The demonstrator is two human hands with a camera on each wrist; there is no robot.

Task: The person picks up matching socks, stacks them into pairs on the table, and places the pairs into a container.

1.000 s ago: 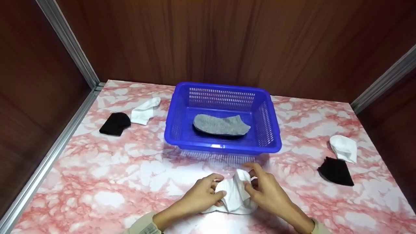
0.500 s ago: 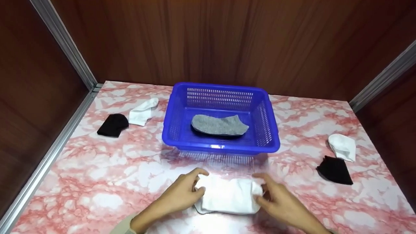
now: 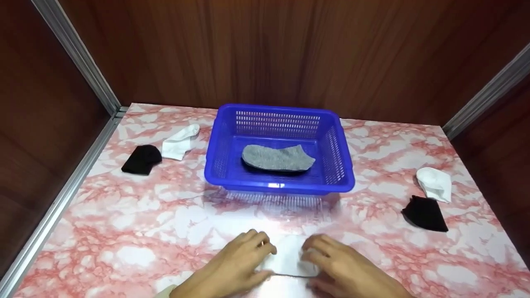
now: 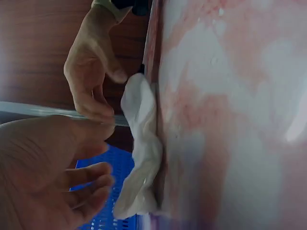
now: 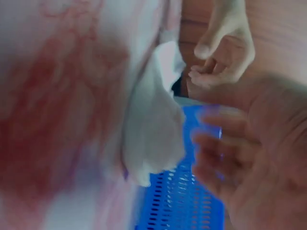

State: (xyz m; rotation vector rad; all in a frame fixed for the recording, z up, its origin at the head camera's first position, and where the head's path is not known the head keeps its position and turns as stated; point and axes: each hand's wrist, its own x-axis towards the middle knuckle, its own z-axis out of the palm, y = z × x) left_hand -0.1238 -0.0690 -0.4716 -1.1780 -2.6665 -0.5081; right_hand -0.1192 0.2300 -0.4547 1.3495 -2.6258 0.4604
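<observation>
White socks [image 3: 288, 256] lie flat on the table in front of me, one over the other. My left hand [image 3: 236, 263] hovers at their left end with its fingers loosely bent; the left wrist view shows the hand [image 4: 57, 172] apart from the white cloth [image 4: 141, 143]. At the right end is my right hand [image 3: 345, 267], blurred and partly covering the socks. In the right wrist view the fingers of this hand [image 5: 259, 148] are relaxed and hold nothing, close beside the cloth [image 5: 156, 120].
A blue basket [image 3: 281, 186] with a grey sock [image 3: 277, 158] in it stands beyond my hands. Black [image 3: 142, 159] and white [image 3: 180, 142] socks lie at the left, another black [image 3: 425, 213] and white [image 3: 434, 184] one at the right. Dark wood panels [image 3: 265, 54] enclose the table.
Both hands gripped the white socks, spread them out and let them go onto the table. My hands are now over the two ends, with fingers loosened.
</observation>
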